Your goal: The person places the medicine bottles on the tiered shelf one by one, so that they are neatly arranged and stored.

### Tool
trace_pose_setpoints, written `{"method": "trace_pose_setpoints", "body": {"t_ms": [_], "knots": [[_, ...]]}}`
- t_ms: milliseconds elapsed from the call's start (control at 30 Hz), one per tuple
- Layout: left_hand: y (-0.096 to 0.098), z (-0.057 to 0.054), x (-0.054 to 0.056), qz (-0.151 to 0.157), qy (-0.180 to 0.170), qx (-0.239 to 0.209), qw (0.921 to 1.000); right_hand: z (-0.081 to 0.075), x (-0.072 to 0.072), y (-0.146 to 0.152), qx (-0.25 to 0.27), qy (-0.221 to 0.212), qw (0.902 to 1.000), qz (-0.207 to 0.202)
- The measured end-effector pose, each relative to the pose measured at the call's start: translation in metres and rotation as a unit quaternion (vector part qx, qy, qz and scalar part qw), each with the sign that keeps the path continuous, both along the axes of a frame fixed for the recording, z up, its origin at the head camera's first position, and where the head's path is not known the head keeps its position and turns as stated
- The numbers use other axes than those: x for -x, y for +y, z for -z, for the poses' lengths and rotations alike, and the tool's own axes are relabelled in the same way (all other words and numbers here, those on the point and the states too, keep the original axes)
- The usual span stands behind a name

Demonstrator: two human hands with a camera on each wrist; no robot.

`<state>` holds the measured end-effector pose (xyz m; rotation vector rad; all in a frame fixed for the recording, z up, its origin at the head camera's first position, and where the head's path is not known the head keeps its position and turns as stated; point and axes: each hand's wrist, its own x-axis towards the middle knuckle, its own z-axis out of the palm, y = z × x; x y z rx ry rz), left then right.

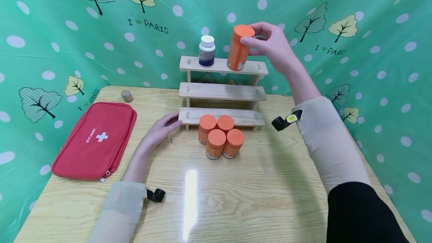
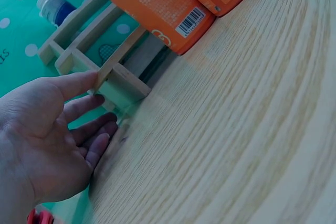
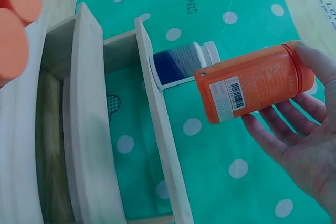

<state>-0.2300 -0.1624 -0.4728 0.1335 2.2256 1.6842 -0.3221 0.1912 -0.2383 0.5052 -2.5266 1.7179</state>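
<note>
My right hand (image 1: 270,44) grips an orange bottle (image 1: 238,50) near its lid. Its base shows just off the top board in the right wrist view, beside a white-capped bottle (image 1: 207,52) with a dark blue label that stands on that board. My left hand (image 1: 160,128) is at the left end of the lowest board of a three-tier wooden shelf (image 1: 222,92), thumb and index finger pinching its corner. In front of the shelf, several orange bottles (image 1: 216,143) stand upright in a tight cluster on the table.
A red first aid pouch (image 1: 98,141) lies at the left of the wooden table (image 1: 263,198). Behind it is a small grey-brown cylinder (image 1: 127,96). A green dotted cloth (image 1: 152,48) hangs close behind the shelf and along both sides.
</note>
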Motion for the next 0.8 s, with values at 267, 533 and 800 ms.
{"method": "trace_pose_setpoints", "body": {"t_ms": [267,533,800], "knots": [[0.001,0.002,0.001,-0.001,0.004,0.005,1.0,-0.006,0.025,-0.012,0.002,-0.029,0.9994,0.018],[0.001,0.001,0.001,-0.004,0.004,0.003,1.0,-0.007,0.042,-0.02,0.011,-0.056,0.998,0.028],[0.001,0.002,0.002,-0.005,0.005,0.002,1.0,0.003,0.049,-0.026,0.021,-0.098,0.9942,0.039]]}}
